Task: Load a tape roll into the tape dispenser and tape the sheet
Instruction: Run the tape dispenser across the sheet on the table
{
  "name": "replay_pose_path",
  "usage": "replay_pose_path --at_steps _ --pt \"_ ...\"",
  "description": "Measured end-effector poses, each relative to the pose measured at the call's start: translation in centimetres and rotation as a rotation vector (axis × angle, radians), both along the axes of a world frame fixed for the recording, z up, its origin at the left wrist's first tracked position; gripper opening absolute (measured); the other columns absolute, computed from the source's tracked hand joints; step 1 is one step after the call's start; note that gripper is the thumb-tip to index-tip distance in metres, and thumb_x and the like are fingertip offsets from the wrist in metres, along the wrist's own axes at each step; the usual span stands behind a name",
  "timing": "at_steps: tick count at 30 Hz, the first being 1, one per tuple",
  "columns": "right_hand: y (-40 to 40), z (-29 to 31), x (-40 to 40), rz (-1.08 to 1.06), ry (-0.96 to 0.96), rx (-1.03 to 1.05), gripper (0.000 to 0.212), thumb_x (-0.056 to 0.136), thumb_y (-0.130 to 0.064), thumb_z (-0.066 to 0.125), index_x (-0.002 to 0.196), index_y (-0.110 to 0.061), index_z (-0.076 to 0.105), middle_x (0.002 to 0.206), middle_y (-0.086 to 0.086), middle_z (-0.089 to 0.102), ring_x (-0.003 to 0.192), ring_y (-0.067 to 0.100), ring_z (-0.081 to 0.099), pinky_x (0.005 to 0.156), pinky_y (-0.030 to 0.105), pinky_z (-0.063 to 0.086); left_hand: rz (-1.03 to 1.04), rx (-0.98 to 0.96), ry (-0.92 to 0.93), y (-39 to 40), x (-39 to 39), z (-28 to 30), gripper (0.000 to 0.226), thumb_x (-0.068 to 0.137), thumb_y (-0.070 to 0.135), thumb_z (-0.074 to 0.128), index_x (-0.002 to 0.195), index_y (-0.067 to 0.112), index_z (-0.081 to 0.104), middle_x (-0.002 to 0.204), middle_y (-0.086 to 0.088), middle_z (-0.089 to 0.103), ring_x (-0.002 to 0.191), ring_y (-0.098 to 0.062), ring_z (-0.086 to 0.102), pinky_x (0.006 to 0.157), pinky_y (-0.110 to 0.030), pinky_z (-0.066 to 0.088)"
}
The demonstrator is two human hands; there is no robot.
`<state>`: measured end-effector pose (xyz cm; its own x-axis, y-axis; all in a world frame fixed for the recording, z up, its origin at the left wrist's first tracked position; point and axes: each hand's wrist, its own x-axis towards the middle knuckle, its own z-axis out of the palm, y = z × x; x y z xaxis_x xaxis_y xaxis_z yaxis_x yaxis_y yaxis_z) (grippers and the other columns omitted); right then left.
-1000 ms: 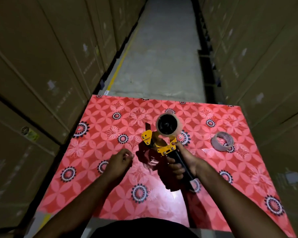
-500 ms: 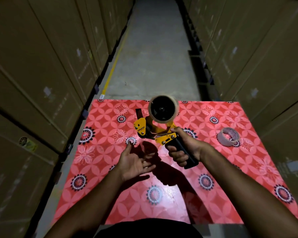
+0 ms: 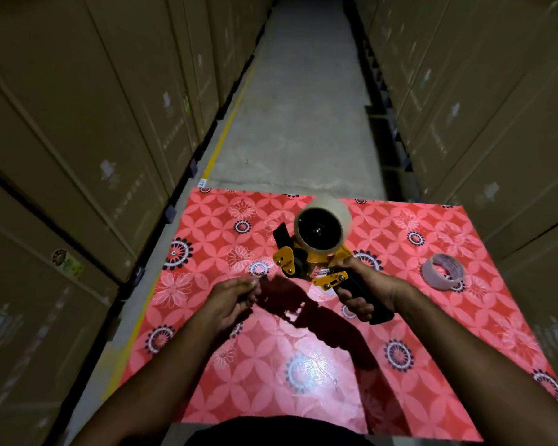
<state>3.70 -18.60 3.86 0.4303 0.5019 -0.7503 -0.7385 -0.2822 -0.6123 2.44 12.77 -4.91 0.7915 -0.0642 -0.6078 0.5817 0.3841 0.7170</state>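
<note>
My right hand (image 3: 369, 292) grips the black handle of a yellow tape dispenser (image 3: 310, 263), held above the red flower-patterned sheet (image 3: 271, 358). A pale tape roll (image 3: 323, 227) sits mounted on the dispenser's hub, facing me. My left hand (image 3: 231, 300) hovers just left of the dispenser's front end, fingers curled together near its thumb; I cannot tell if it pinches a tape end. A second, smaller tape roll (image 3: 443, 271) lies flat on the sheet at the right.
Tall stacks of cardboard boxes (image 3: 78, 140) wall in both sides of a narrow aisle. A concrete floor (image 3: 297, 107) with a yellow line runs ahead beyond the sheet's far edge.
The dispenser has been lifted up and away from the sheet over the last second. My left hand opened palm-up half a second ago and has now curled its fingers together.
</note>
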Motion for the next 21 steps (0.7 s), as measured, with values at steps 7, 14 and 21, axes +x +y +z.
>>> replay_pose_path --at_steps 7,14,21 --pt "1.7 -3.0 0.3 0.068 -0.090 -0.059 0.053 0.071 -0.069 0.059 0.060 -0.018 0.053 0.049 -0.002 0.034 0.035 0.012 0.024 0.041 0.025 0.014 -0.013 0.211 -0.054 3.5 1.4 1.1 0.014 0.087 -0.012 0.069 0.098 -0.003 0.070 0.074 -0.017 0.075 0.059 -0.023 0.068 0.055 -0.031 0.056" --pt "4.5 -5.5 2.0 0.020 -0.171 -0.053 0.059 0.087 -0.046 0.066 0.132 -0.009 0.057 0.104 0.013 0.057 0.083 0.027 0.052 0.068 0.031 0.042 0.046 0.325 -0.103 6.3 2.6 0.6 0.031 0.080 -0.018 0.070 0.087 0.007 0.056 0.058 -0.017 0.064 0.049 -0.022 0.055 0.056 -0.040 0.048" --pt "4.3 -5.8 3.4 0.101 -0.168 -0.082 0.053 0.086 -0.047 0.071 0.117 -0.004 0.066 0.112 0.026 0.062 0.098 0.035 0.055 0.089 0.048 0.041 0.114 0.391 -0.083 8.0 2.9 -1.3 0.038 0.083 -0.025 0.060 0.082 0.009 0.045 0.057 -0.018 0.050 0.056 -0.023 0.051 0.055 -0.038 0.040"
